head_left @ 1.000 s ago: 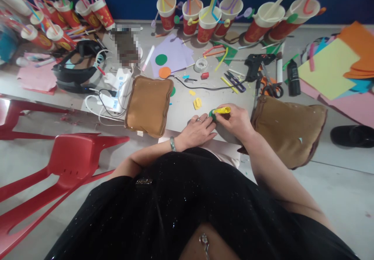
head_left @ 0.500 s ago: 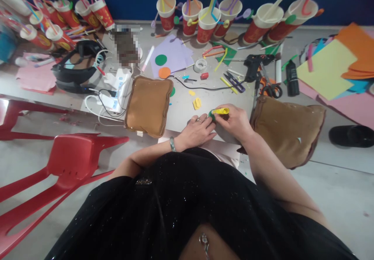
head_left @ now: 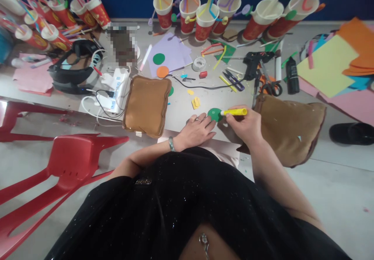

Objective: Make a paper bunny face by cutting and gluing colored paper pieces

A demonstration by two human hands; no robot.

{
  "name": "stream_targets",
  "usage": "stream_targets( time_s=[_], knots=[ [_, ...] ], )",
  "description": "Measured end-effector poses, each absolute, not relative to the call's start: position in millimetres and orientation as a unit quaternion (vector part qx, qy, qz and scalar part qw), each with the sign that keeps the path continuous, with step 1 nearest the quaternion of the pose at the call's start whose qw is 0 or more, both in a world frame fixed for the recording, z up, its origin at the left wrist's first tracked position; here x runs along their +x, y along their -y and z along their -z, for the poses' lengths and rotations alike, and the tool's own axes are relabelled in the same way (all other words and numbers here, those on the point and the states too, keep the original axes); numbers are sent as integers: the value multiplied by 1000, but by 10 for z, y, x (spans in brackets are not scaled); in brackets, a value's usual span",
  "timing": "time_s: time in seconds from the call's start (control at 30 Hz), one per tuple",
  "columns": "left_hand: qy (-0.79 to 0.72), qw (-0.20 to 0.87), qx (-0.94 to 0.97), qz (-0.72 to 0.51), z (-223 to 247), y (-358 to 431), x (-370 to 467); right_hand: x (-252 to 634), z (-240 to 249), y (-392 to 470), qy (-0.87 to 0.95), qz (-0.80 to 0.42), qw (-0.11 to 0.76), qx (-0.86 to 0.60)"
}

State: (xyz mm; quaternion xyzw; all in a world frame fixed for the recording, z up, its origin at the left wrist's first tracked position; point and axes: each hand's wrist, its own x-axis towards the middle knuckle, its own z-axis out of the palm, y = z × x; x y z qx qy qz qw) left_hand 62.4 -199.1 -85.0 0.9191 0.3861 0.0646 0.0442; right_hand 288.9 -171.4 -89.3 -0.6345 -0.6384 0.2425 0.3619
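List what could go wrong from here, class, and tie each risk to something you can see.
1. The green disc might slide: the left hand seems to steady it only at its near edge.
2. The yellow pen in the right hand points at the disc's rim, so a slip could mark the table.
3. The black cord crosses the table beyond the hands; a reaching arm could snag it.

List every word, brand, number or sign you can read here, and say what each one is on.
No text is legible.
Red paper cup at front: printed marking, too blurred to read.
Black bottle: pale marks, too small to read.
Glittering badge on the black top: cannot tell whether it holds letters.
Green disc: small pale mark, too faint to make out.
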Motion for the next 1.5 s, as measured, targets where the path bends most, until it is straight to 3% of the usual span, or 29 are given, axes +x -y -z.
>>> stream_targets(
  time_s=[1.2,1.27,1.5],
  knots=[
    [-389,61,917,-64,817,1988,632,2822,877,1641,709,-220,313,-593],
    [-388,57,918,-59,818,1986,631,2817,881,1647,685,-237,333,-603],
    [-389,52,918,-52,845,1985,633,2946,888,1627,482,-336,523,-617]
  ],
)
